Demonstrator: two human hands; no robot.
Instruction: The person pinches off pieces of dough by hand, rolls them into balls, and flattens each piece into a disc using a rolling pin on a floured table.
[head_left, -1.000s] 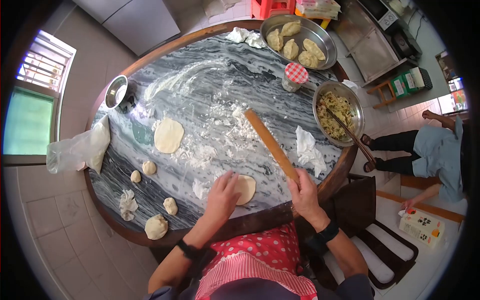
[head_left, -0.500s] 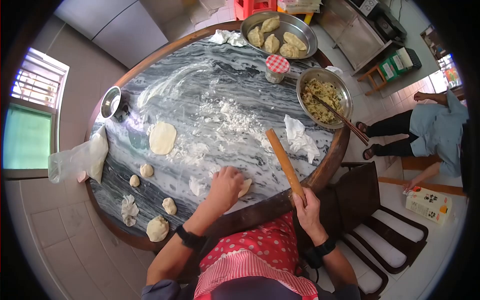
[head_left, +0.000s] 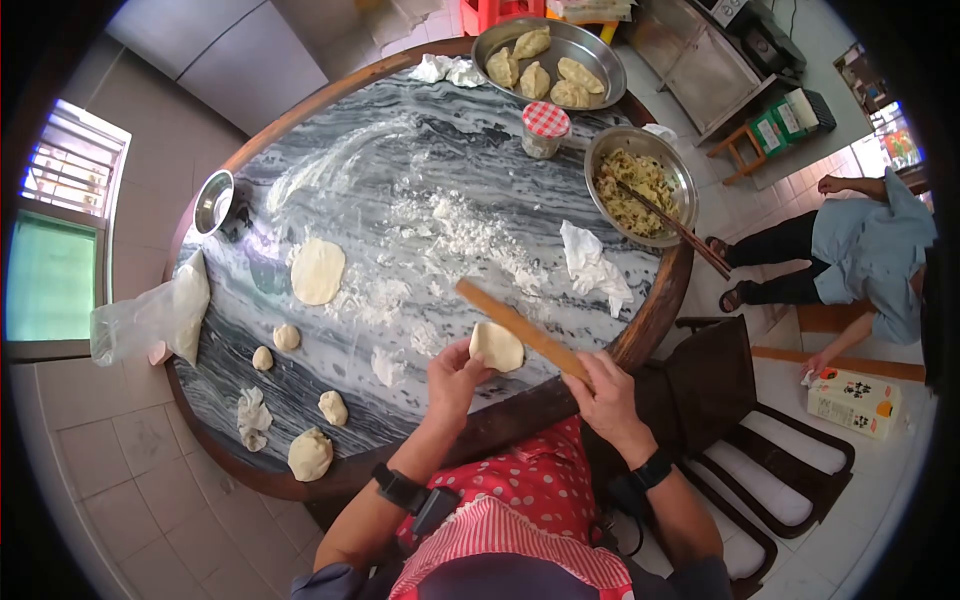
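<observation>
My left hand [head_left: 457, 378] pinches the left edge of a small flattened dough wrapper [head_left: 497, 347] near the front edge of the table. In my right hand [head_left: 606, 392] is the near end of a wooden rolling pin [head_left: 525, 330], which slants up and left past the wrapper's upper right edge. Farther left on the marble lies a larger rolled wrapper [head_left: 318, 272]. Small dough balls [head_left: 286, 337] and a bigger lump of dough [head_left: 310, 455] rest at the left front. Scattered flour [head_left: 465, 232] whitens the middle of the table.
At the back, a metal basin [head_left: 612, 62] holds several dumplings. A bowl of filling [head_left: 640, 185] with chopsticks stands on the right, beside a jar [head_left: 545, 130] and crumpled white plastic [head_left: 592, 265]. A bag of flour [head_left: 165, 310] sits left. Another person [head_left: 850, 255] holds a carton [head_left: 852, 402] at right.
The rolling pin's far end has swung left and down towards the small wrapper. My left hand has turned, and the wrapper it had mostly covered now shows, held at its edge.
</observation>
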